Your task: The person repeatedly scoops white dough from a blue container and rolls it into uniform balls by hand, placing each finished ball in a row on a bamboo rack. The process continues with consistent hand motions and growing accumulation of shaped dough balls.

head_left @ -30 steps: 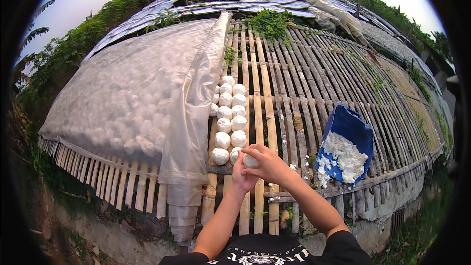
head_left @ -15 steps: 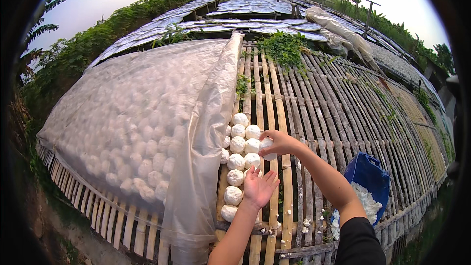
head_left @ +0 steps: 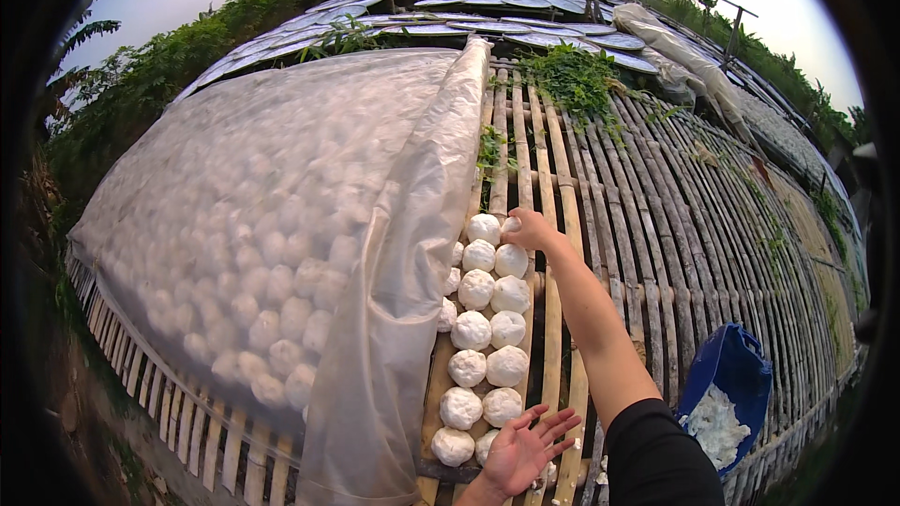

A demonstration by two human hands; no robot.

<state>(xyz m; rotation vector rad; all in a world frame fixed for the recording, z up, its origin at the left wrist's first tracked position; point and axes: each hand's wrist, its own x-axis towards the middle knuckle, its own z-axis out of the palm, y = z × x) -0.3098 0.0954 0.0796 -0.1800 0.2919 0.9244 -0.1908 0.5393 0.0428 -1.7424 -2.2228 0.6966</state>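
Observation:
My right hand (head_left: 531,229) reaches to the far end of a double row of white balls with rough, crumbly surfaces. Its fingers are closed on a small visible part of one white ball (head_left: 510,225), which is mostly hidden behind them. Below my left hand's level of the rows, nothing is gripped: my left hand (head_left: 521,457) is palm up with fingers spread, beside the near-end white ball (head_left: 486,446) and partly covering it. The rows (head_left: 476,290) lie on bamboo slats, against a folded plastic sheet (head_left: 384,319).
Under the translucent sheet at left lie many more white balls (head_left: 281,319). A blue container (head_left: 750,365) with white crumbly material (head_left: 717,426) sits at right on the bamboo slat rack (head_left: 656,244). Green leaves (head_left: 572,80) poke through at the back, before round trays (head_left: 525,28).
My right hand has moved to the far end of the rows with a white ball. My left hand, still spread, is now by the near end. The view has shifted.

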